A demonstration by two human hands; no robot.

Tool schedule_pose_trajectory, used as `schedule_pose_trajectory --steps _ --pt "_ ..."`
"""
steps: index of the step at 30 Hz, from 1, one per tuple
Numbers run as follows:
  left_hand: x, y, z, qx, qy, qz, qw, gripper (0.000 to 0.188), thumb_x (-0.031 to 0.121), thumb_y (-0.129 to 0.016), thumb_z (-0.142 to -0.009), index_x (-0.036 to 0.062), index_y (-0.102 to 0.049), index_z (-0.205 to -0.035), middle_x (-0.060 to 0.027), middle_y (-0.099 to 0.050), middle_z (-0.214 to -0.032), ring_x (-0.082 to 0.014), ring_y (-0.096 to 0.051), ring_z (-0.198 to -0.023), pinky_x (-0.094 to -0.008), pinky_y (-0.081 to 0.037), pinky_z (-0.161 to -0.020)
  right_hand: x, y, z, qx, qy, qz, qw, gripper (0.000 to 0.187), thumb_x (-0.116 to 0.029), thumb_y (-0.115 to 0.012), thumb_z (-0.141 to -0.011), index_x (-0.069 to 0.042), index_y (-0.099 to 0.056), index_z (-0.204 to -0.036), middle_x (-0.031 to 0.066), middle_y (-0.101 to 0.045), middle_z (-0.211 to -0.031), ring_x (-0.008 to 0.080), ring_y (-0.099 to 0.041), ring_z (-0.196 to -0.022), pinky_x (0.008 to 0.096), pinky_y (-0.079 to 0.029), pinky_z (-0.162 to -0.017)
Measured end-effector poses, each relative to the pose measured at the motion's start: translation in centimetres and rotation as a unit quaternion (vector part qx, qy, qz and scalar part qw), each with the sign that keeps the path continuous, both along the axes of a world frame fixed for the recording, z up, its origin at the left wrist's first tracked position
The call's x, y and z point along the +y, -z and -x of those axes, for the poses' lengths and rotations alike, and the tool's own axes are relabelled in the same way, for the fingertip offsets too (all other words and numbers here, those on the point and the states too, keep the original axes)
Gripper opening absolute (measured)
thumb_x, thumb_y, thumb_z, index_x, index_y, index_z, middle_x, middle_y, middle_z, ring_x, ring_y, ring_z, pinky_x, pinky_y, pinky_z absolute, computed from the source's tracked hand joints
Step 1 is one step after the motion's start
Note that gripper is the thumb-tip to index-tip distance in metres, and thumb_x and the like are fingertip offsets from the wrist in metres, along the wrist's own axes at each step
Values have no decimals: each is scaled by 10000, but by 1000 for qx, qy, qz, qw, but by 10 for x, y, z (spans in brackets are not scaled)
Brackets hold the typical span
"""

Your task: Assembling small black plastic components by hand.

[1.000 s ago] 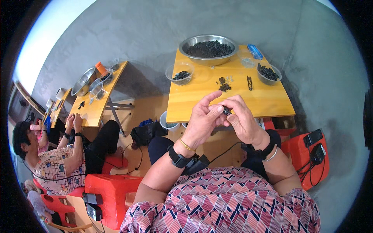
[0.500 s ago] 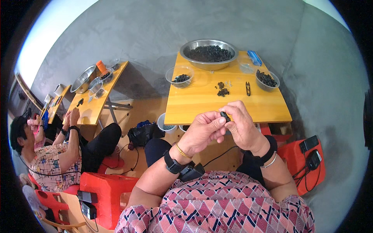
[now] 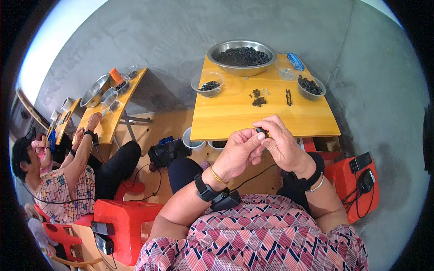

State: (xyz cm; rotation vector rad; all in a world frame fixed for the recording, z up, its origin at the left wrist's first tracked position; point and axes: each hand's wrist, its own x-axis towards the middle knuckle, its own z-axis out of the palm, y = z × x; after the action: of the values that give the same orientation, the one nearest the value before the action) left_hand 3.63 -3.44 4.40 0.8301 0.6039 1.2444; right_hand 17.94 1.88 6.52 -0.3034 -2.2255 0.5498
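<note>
A small black part (image 3: pixel 261 130), rounded and glossy, is pinched between the fingertips of my left hand (image 3: pixel 238 151) and my right hand (image 3: pixel 285 148). Both hands meet just in front of the yellow table's (image 3: pixel 262 124) near edge, with the fingers closed around the piece. Its exact kind is too small to make out, and fingers hide some of it. On the tabletop beyond lies a little heap of black bits (image 3: pixel 259 102). Dark thread snips (image 3: pixel 288 96) rest to the right of that heap.
A steel basin (image 3: pixel 242 70) full of black parts stands at the back. Clear tubs of black pieces sit left (image 3: pixel 208 93) and right (image 3: pixel 312 95). A blue packet (image 3: pixel 295 62) lies behind. Red stools (image 3: pixel 118 232) flank me; a co-worker (image 3: pixel 63 185) works at the left table.
My hands stay together on the black part, which has turned slightly in my fingers. The view has shifted a little. At the left, the co-worker's hands have moved apart, one reaching farther over their table.
</note>
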Motion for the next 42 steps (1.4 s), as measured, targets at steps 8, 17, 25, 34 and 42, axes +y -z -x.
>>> schedule_pose_trajectory --steps 8,17,25,34,42 --pt "4 -4 7 -62 28 67 995 149 195 -517 -844 61 -553 -789 7 -486 -591 -61 -392 -479 -194 -342 -426 1 2 -1 9 -19 5 1000 280 -189 -477 -825 17 -440 -1011 167 -442 -915 305 -457 -841 334 -384 -756" --pt "3 5 12 -50 62 18 997 136 193 -537 -826 63 -571 -851 17 -511 -635 -47 -428 -525 -179 -320 -413 -5 10 4 33 -24 14 999 290 -231 -445 -851 8 -419 -1012 154 -429 -888 291 -452 -802 331 -377 -728" --pt "5 2 16 -49 81 8 995 133 191 -524 -835 67 -569 -853 25 -478 -612 -46 -390 -503 -175 -314 -409 -6 12 7 30 -15 39 999 398 -377 -389 -866 -6 -433 -1006 131 -446 -901 258 -455 -816 307 -368 -750" --pt "6 2 16 -47 41 7 998 151 205 -512 -844 65 -566 -863 18 -465 -605 -47 -368 -493 -174 -317 -411 4 5 7 11 -44 61 997 415 -348 -422 -855 -6 -441 -1088 131 -455 -927 254 -460 -823 305 -387 -737" --pt "4 -4 18 -11 46 4 999 145 189 -513 -844 60 -569 -880 18 -460 -589 -53 -362 -480 -188 -325 -411 4 3 7 -1 -65 89 994 412 -367 -408 -857 -6 -463 -1048 125 -461 -904 251 -453 -835 308 -366 -772"
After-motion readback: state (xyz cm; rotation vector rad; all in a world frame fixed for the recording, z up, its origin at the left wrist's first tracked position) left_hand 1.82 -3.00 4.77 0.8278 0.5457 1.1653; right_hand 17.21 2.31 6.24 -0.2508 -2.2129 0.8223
